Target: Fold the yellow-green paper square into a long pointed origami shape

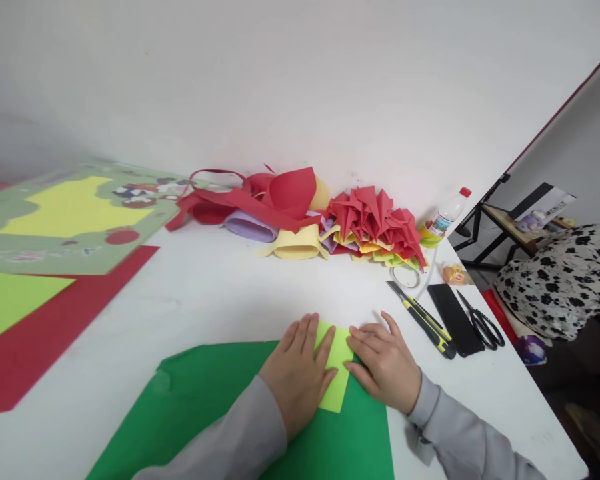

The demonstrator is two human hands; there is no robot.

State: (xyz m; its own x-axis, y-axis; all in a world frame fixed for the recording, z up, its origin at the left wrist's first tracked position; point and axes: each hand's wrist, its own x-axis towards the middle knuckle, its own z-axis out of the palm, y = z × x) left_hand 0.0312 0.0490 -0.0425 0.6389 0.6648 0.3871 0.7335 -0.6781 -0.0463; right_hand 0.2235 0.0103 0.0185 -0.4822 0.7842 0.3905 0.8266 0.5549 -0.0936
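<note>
A narrow piece of lime-green paper [337, 387], seemingly folded, lies on a large green sheet [205, 393]. My left hand [300, 373] rests flat across its left part, fingers stretched out and thumb apart. At the paper's right edge, my right hand [387, 363] has its thumb and bent fingertips on the paper, with one finger raised. The fingertips appear to pinch that edge. Part of the paper is hidden beneath my left hand.
Right of my hands lie a utility knife [425, 320], a black strip [455, 320], scissors [483, 327] and a tape roll [405, 277]. Folded red paper pieces [375, 217], curled paper strips [290, 193] and a bottle [445, 217] stand by the wall. Red paper [80, 320] lies left.
</note>
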